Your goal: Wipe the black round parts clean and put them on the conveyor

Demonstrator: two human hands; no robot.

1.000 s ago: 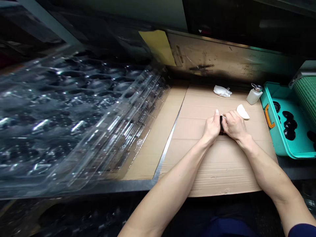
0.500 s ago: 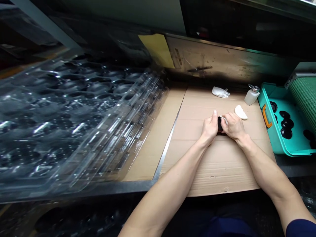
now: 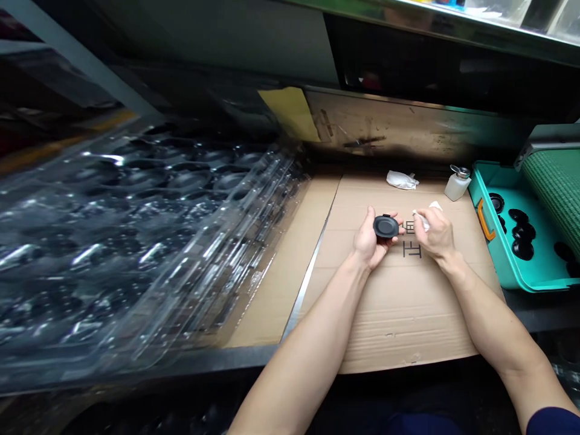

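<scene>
A black oval plastic part [image 3: 386, 226] with a shallow recessed face lies in my left hand [image 3: 368, 240], its face turned up and the fingers curled around it. My right hand [image 3: 435, 234] is a little to the right, apart from the part, and pinches a small white cloth [image 3: 422, 220]. Behind my right hand a white pad [image 3: 435, 205] shows only in part. Both hands are above the cardboard sheet [image 3: 389, 302], where printed black characters show between them.
Clear plastic trays [image 3: 149, 229] with round hollows are stacked at left. A crumpled white cloth [image 3: 402, 180] and a pump bottle [image 3: 457, 183] stand at the back. At right, a teal bin [image 3: 507, 272] holds several black parts [image 3: 524, 232], beside a green conveyor belt [image 3: 553, 181].
My hands have moved apart. The left hand has gone left and turned palm up, showing the black part's face; the right hand has drawn away with the white cloth, covering most of the pad.
</scene>
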